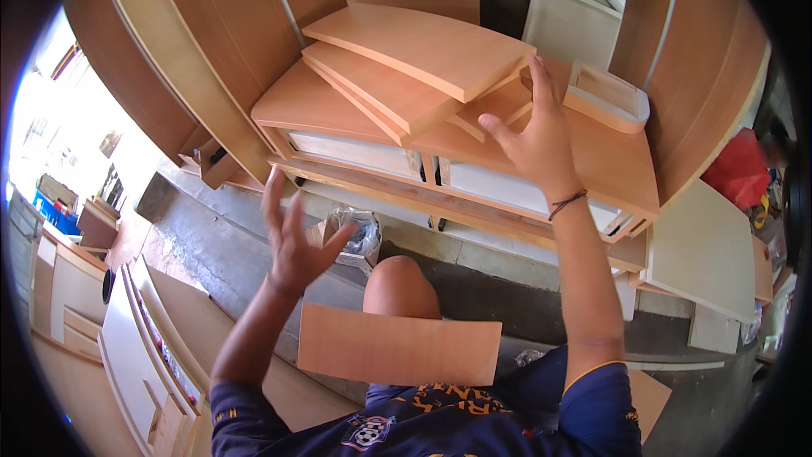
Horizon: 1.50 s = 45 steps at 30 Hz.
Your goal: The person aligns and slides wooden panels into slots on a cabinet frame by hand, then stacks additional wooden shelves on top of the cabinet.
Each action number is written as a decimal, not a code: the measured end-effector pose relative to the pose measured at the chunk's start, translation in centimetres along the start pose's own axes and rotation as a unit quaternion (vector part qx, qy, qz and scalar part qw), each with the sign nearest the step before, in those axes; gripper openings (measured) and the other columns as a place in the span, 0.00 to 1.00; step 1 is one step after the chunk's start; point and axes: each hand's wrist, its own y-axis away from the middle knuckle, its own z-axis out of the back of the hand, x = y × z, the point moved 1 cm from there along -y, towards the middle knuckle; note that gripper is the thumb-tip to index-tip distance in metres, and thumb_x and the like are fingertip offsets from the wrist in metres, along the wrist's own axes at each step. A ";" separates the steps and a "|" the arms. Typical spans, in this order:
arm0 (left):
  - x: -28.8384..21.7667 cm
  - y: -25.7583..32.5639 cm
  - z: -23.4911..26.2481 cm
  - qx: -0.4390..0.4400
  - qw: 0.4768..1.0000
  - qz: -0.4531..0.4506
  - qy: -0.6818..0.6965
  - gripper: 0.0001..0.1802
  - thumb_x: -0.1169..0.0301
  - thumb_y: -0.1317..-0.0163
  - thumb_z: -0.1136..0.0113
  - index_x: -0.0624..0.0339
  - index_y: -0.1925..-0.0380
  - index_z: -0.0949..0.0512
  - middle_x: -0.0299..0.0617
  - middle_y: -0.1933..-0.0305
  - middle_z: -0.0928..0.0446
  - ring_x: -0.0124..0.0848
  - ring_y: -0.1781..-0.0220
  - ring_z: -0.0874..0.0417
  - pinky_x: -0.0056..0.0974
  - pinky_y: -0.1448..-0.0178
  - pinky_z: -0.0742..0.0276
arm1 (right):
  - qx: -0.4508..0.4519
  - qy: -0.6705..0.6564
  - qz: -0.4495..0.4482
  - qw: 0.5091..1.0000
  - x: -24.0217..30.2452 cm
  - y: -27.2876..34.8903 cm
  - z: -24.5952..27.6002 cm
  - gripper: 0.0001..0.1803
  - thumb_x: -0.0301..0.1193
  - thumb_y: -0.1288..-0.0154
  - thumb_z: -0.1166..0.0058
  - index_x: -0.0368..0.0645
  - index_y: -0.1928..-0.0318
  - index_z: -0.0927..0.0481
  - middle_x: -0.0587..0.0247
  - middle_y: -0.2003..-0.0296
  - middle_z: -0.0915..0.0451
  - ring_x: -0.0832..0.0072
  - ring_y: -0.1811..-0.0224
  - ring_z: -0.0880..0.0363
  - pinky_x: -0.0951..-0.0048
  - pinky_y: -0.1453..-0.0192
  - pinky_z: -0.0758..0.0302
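My right hand (541,140) is raised with thumb and fingers apart, beside the right end of the top wooden board (431,46). I cannot tell whether its fingertips touch that board. Under it lie more boards, the second board (381,89) among them, fanned out on a wooden cabinet (609,161) with a curved end. In the air on the left, my left hand (296,241) has its fingers spread and holds nothing. A rectangular wooden panel (397,345) rests across my lap, touched by neither hand.
A small rounded frame (605,97) sits on the cabinet's right end. Tall panels (220,25) stand behind on both sides. Below the cabinet is a box with clear plastic (359,233). Pale boards (706,245) lean at right, and curved panels (144,355) lie at lower left.
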 end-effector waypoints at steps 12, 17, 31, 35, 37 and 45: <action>0.6 -14.9 -9.6 0.219 0.939 -0.262 -0.044 0.34 0.70 0.61 0.32 0.48 0.46 0.27 0.47 0.32 0.39 0.48 0.31 0.36 0.53 0.36 0.30 | 0.237 0.185 0.031 0.953 0.0 1.6 -0.7 0.24 0.34 0.44 0.40 0.43 0.46 0.24 0.51 0.43 0.27 0.56 0.35 0.34 0.53 0.31 0.38; 1.5 -14.8 -10.3 0.157 0.960 -0.231 0.010 0.27 0.69 0.63 0.31 0.54 0.56 0.23 0.47 0.35 0.37 0.47 0.33 0.34 0.45 0.55 0.15 | 0.164 0.256 0.159 0.939 -0.7 2.3 -2.2 0.17 0.26 0.41 0.51 0.36 0.50 0.24 0.49 0.50 0.22 0.54 0.43 0.26 0.62 0.39 0.28; 0.0 -15.7 -10.9 0.013 0.976 -0.218 0.006 0.15 0.67 0.51 0.39 0.49 0.61 0.25 0.45 0.41 0.37 0.45 0.38 0.32 0.39 0.62 0.14 | 0.213 0.294 0.224 0.904 0.8 4.0 -0.1 0.19 0.25 0.39 0.52 0.35 0.47 0.25 0.49 0.48 0.23 0.54 0.42 0.27 0.58 0.40 0.28; 0.3 -16.7 -9.4 0.042 0.978 -0.202 0.029 0.16 0.67 0.51 0.38 0.47 0.59 0.25 0.43 0.40 0.37 0.46 0.38 0.32 0.40 0.63 0.14 | 0.202 0.278 0.218 0.913 0.8 4.0 0.2 0.20 0.24 0.40 0.51 0.36 0.47 0.25 0.51 0.49 0.22 0.54 0.42 0.27 0.58 0.40 0.28; 0.7 -16.4 -9.7 0.042 0.975 -0.216 0.031 0.19 0.66 0.53 0.35 0.47 0.57 0.25 0.43 0.39 0.37 0.46 0.37 0.33 0.40 0.61 0.14 | 0.190 0.235 0.218 0.928 0.6 3.9 0.4 0.19 0.24 0.42 0.50 0.36 0.48 0.25 0.52 0.49 0.22 0.54 0.42 0.27 0.58 0.40 0.28; 2.2 -13.6 -8.8 0.093 0.963 -0.252 0.006 0.18 0.69 0.61 0.31 0.54 0.66 0.24 0.49 0.41 0.32 0.48 0.35 0.32 0.42 0.54 0.15 | 0.120 0.238 0.224 0.938 3.5 4.5 -2.4 0.18 0.31 0.41 0.52 0.41 0.50 0.24 0.57 0.52 0.23 0.61 0.44 0.26 0.54 0.42 0.27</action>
